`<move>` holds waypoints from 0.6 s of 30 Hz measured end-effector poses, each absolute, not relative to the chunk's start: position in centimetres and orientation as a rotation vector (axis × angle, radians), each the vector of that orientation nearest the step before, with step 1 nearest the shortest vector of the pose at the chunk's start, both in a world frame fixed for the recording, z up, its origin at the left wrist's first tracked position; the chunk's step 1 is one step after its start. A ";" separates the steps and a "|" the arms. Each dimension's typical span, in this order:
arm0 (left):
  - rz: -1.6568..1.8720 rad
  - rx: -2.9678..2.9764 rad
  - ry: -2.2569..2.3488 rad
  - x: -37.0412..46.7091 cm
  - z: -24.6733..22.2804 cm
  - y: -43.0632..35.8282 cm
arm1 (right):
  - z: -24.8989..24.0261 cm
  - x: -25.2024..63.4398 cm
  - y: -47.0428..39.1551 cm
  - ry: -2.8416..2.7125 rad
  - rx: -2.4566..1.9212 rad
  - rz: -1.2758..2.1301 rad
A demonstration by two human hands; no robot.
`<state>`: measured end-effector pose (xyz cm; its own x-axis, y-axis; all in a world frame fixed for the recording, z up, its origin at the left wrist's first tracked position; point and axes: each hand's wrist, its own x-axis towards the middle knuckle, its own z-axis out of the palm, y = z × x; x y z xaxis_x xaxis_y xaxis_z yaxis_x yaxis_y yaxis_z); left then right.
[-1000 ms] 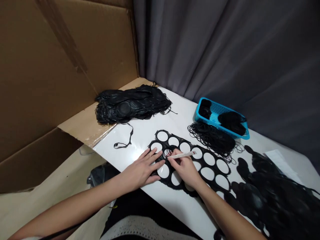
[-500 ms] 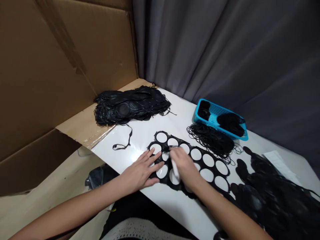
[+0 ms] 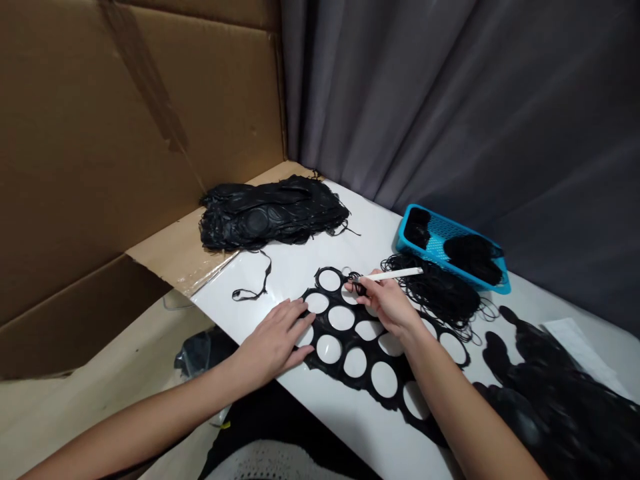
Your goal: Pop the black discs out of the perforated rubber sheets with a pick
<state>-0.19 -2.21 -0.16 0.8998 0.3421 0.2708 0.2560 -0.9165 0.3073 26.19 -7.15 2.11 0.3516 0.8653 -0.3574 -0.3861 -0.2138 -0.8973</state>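
Observation:
A black rubbery sheet (image 3: 345, 339) with rows of large round holes lies across the white table. My left hand (image 3: 273, 339) rests flat over its left end, fingers extended and holding nothing. Above the sheet's far edge, my right hand (image 3: 387, 303) is closed around a slim white pen-shaped tool (image 3: 400, 273), which points to the right. Several thin black rings (image 3: 354, 283) hang at the fingertips of that hand. Just beyond it lies a loose heap of thin black rings (image 3: 445, 293). The tool's working tip is hidden or too small to make out.
A blue basket (image 3: 435, 250) with black rings stands at the back right. Black sheets form a stack (image 3: 275, 213) at the back left, near a cardboard wall (image 3: 150, 100). More black pieces (image 3: 560, 393) and a white paper (image 3: 585, 350) lie at right. A black strip (image 3: 260, 287) curls nearby.
My right hand has risen from the holes towards the far edge, tilting the white tool sideways, and rings now show at its fingertips. My left hand has slid slightly left over the sheet.

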 end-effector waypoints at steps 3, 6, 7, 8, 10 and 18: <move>0.466 2.841 0.466 -0.6 -0.3 -2.1 | 1.9 24.1 -7.1 -0.504 -1.261 1.399; 0.443 2.891 0.463 -0.9 -0.6 -2.1 | 1.4 22.2 -7.6 -0.814 -1.357 1.365; 0.442 2.901 0.463 -1.0 -0.7 -2.1 | 1.2 21.7 -7.8 -0.963 -1.420 1.299; 0.440 2.911 0.462 -1.0 -0.8 -2.1 | 1.0 21.2 -8.0 -1.105 -1.482 1.217; 0.441 2.929 0.460 -1.0 -0.9 -2.2 | 0.8 20.6 -8.3 -1.304 -1.573 1.062; 0.468 2.966 0.474 -1.0 -1.2 -2.2 | 0.5 19.9 -8.1 -1.477 -1.602 0.891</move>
